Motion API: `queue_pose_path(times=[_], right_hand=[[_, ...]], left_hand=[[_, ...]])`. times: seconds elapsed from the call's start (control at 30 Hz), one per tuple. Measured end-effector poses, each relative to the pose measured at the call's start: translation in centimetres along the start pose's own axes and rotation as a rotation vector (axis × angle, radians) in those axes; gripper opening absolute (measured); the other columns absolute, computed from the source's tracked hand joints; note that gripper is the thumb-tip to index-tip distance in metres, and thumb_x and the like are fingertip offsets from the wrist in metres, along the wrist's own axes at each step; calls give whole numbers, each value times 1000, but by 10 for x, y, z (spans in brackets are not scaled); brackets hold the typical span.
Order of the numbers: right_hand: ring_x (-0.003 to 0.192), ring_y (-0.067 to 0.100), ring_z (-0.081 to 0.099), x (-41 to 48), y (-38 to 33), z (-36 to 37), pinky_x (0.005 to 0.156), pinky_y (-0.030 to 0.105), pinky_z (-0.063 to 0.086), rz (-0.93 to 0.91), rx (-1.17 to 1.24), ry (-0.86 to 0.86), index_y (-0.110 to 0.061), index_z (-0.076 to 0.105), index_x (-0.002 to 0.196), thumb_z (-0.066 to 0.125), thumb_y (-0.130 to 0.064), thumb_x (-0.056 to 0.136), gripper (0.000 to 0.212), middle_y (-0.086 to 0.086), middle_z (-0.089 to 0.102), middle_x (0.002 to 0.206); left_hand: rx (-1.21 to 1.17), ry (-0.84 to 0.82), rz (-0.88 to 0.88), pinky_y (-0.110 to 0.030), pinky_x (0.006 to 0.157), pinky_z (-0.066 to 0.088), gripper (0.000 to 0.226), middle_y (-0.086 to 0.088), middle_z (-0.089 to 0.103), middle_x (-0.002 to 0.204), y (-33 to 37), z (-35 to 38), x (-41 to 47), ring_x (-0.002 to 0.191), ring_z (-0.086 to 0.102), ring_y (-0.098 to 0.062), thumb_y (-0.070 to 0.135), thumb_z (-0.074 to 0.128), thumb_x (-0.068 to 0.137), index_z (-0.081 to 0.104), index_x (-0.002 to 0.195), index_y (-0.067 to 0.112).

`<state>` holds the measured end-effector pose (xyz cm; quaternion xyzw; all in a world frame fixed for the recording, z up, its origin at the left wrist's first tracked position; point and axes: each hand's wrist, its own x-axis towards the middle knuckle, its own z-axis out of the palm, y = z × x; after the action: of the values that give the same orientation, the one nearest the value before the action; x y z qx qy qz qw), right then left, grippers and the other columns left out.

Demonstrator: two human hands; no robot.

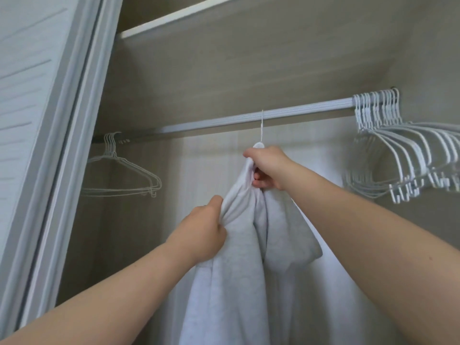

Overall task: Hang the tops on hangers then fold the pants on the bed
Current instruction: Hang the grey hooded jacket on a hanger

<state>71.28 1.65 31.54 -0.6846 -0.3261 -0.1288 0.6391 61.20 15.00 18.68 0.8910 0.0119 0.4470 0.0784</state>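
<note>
The right grip (267,168) is closed round the bunched neck of a white top (239,282), fingers curled into the cloth and thumb pressed against it, just under the thin white hook of a wire hanger (261,125). The left grip (201,232) sits lower and to the left. It pinches a gathered fold of the same top where the cloth slopes down from the neck, with the knuckles toward the camera and the fingertips buried in the folds. Both bare forearms reach up from the bottom corners of the view. The hanger's hook is looped over the pale ribbed closet rod (298,112) near its middle, and the top hangs from it straight down past the bottom edge of the view. The cloth hides the hanger's shoulders. A greyer panel of the top shows on its right side, folded back below the right grip. At the left end of the rod a few empty wire hangers (119,170) hang close together. At the right end a dense row of white plastic hangers (398,150) is packed against the wall. A white shelf edge (174,18) runs above the rod, and a white louvred sliding door (29,95) fills the left side.
</note>
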Motion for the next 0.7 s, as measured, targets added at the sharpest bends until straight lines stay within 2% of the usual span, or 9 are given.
queue_pose_path(times=[0.1, 0.17, 0.23, 0.3, 0.4, 0.5, 0.6, 0.63, 0.7], right_hand=[[40, 26, 60, -13, -13, 2, 44, 29, 48, -128, -422, 131, -8, 51, 88, 65, -30, 77, 29, 9, 61, 59], [56, 31, 69, -28, -22, 3, 47, 29, 51, -127, -697, 92, -6, 58, 88, 64, -31, 74, 29, 15, 68, 73], [55, 31, 70, -42, -26, 6, 44, 29, 52, -128, -859, 57, -6, 61, 82, 58, -23, 76, 18, 14, 68, 69], [46, 30, 68, -52, -26, 7, 47, 33, 56, -141, -922, 94, -6, 55, 90, 54, -18, 81, 14, 10, 64, 71], [46, 28, 67, -67, -21, 7, 58, 41, 62, -158, -953, 131, -5, 45, 111, 52, -19, 87, 29, 11, 64, 83], [72, 28, 58, -79, -17, 11, 66, 36, 52, -266, -985, 172, -5, 45, 125, 52, -16, 90, 37, 12, 58, 126], [73, 26, 46, -84, -19, 15, 58, 27, 34, -335, -998, 212, -6, 47, 111, 49, -8, 93, 18, 15, 52, 133], [69, 23, 44, -84, -21, 16, 52, 27, 28, -334, -985, 214, -8, 45, 101, 48, -6, 93, 8, 15, 52, 128], [62, 18, 41, -78, -20, 17, 48, 27, 23, -341, -933, 206, -9, 39, 84, 47, -5, 93, 13, 13, 50, 111]], left_hand=[[-6, -39, -10, -35, 63, 35, 21, -4, 49, 82, -2, 1, -11, 78, 51, -36, 12, 51, 87, 32, 94, 19], [-13, -79, -11, -35, 64, 38, 22, -7, 53, 87, -2, 3, -18, 81, 55, -37, 13, 52, 87, 32, 96, 19], [-28, -109, -10, -36, 65, 42, 22, -10, 55, 91, -1, 3, -25, 83, 56, -37, 13, 51, 87, 32, 97, 19], [-44, -130, -11, -36, 65, 42, 21, -10, 56, 93, -2, 3, -31, 82, 57, -36, 13, 50, 88, 34, 99, 19], [-59, -155, -14, -35, 63, 42, 20, -9, 57, 92, -5, 1, -41, 80, 58, -33, 12, 50, 88, 37, 101, 20], [-54, -164, -4, -34, 61, 39, 18, -7, 57, 90, -8, -4, -48, 79, 58, -31, 13, 49, 88, 39, 101, 19], [-43, -160, -11, -35, 60, 40, 19, -7, 59, 90, -13, -12, -52, 79, 58, -31, 13, 50, 89, 42, 104, 18], [-33, -162, -12, -35, 59, 40, 18, -7, 58, 88, -14, -14, -52, 76, 58, -30, 12, 50, 89, 42, 104, 18], [-12, -160, -10, -34, 55, 36, 15, -5, 55, 83, -18, -20, -53, 68, 52, -26, 11, 49, 89, 41, 100, 17]])
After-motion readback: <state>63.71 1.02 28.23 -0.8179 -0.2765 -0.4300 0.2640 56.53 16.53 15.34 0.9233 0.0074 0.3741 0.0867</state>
